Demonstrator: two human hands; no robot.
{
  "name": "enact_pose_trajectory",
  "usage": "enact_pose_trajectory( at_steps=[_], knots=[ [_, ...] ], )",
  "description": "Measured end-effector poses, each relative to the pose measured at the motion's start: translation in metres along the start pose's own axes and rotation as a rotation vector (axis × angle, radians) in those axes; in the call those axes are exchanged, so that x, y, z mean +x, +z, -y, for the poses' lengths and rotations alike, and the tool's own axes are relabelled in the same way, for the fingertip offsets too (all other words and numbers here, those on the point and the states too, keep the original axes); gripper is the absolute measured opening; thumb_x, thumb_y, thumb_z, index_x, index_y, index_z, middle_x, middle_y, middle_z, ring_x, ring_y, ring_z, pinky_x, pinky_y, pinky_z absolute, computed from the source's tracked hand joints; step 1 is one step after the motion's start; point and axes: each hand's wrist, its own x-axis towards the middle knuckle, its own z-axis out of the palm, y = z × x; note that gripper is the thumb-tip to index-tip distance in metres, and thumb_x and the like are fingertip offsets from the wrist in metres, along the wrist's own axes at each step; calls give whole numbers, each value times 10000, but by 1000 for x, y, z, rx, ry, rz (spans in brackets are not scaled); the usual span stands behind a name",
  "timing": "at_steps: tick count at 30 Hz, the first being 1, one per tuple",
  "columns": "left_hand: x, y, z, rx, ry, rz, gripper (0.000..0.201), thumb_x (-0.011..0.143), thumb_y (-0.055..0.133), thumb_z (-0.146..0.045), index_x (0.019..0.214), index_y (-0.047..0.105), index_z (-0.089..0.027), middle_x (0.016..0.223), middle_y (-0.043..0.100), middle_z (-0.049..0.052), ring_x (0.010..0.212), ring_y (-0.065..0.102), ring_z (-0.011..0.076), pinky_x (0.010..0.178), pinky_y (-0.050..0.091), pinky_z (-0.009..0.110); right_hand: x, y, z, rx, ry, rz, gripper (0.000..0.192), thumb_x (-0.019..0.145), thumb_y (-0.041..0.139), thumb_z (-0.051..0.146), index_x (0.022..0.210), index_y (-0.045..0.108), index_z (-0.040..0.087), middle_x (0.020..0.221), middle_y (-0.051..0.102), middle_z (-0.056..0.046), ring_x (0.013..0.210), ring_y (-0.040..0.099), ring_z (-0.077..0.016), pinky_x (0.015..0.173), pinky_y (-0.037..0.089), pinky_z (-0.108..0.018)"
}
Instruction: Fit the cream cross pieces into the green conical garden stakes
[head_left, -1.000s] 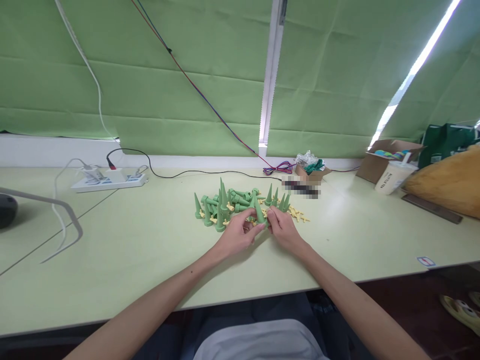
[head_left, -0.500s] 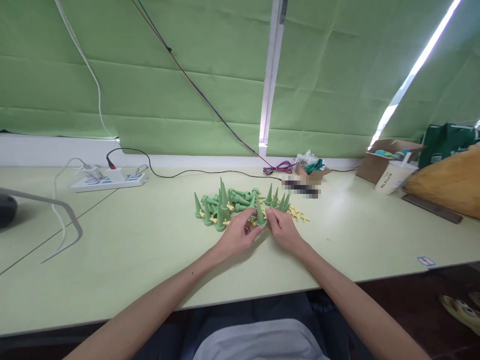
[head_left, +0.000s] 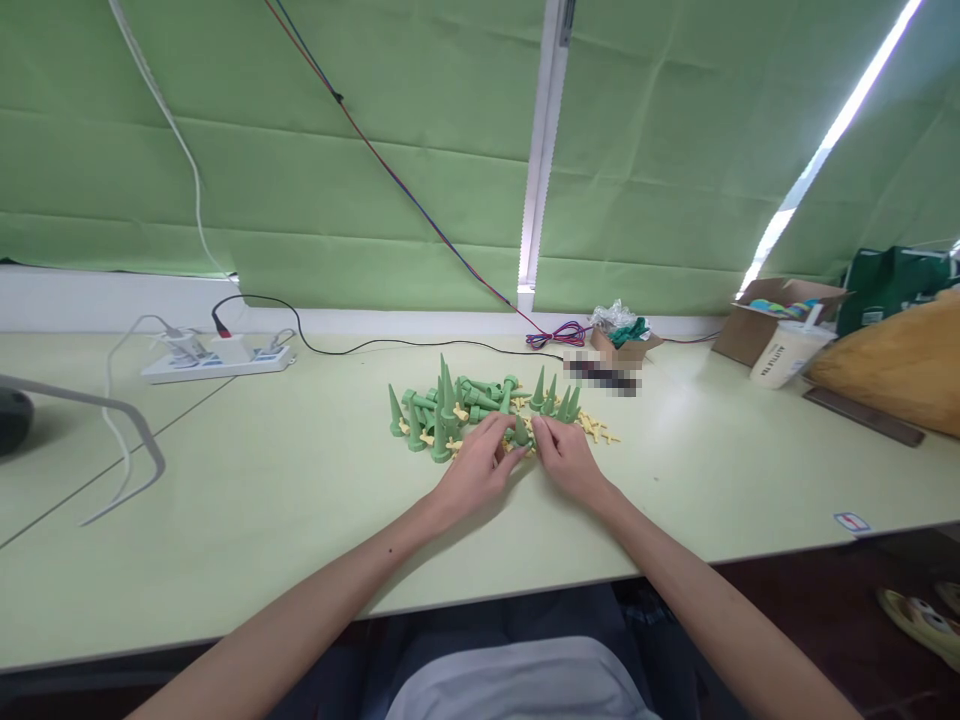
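My left hand is closed around a green plastic cone spike, with fingers behind it and the thumb in front. The cone looks foreshortened, tilted in the grip. Close on its right, my right hand has its thumb and fingers pinched together; whatever lies between them is hidden. Several green spikes stand on their bases left of the hands, some with small yellow valve pieces at the side. Behind the hands, more green spikes lie in a pile. Others stand behind my right hand.
Loose yellow pieces are scattered right of the spikes. On the pale table a white power strip sits at left. A small carton, a lidded cup and a larger cardboard box stand toward the back right.
The cone in my left hand has tipped from upright, so it looks much shorter. Both hands stay in nearly the same place. The other spikes have not moved.
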Motion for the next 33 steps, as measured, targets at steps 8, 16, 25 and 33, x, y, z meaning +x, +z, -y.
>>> enact_pose_trajectory(
  at_steps=[8, 16, 25, 33],
  knots=[
    [1, -3, -4, -319, -243, 39, 356, 934, 379, -540, 903, 478, -200, 565, 534, -37, 437, 521, 124, 466, 441, 246, 0, -4, 5, 100, 47, -47, 396, 1012, 306, 399, 670, 390, 218, 562, 453, 33, 503, 431, -121, 544, 337, -256],
    [6, -4, -5, -693, -369, 246, 484, 872, 429, -647, 825, 507, -171, 558, 534, -12, 473, 611, 159, 397, 465, 245, -1, -4, 5, 172, 3, 24, 381, 1007, 338, 388, 671, 398, 217, 564, 473, 36, 505, 443, -115, 550, 356, -238],
    [3, -5, -2, -542, -310, 183, 397, 834, 553, -580, 836, 454, -195, 503, 547, -35, 409, 550, 136, 421, 424, 241, -1, -3, 2, 109, 0, 40, 396, 1006, 322, 384, 656, 395, 216, 538, 447, 35, 483, 421, -118, 531, 329, -256],
    [2, -3, -6, -336, -264, 60, 368, 804, 611, -434, 1050, 500, -185, 513, 501, -72, 412, 479, 118, 438, 385, 238, -1, -3, 4, 76, -13, 60, 451, 1006, 308, 384, 596, 386, 214, 482, 446, 31, 454, 419, -120, 531, 330, -272]
  ],
)
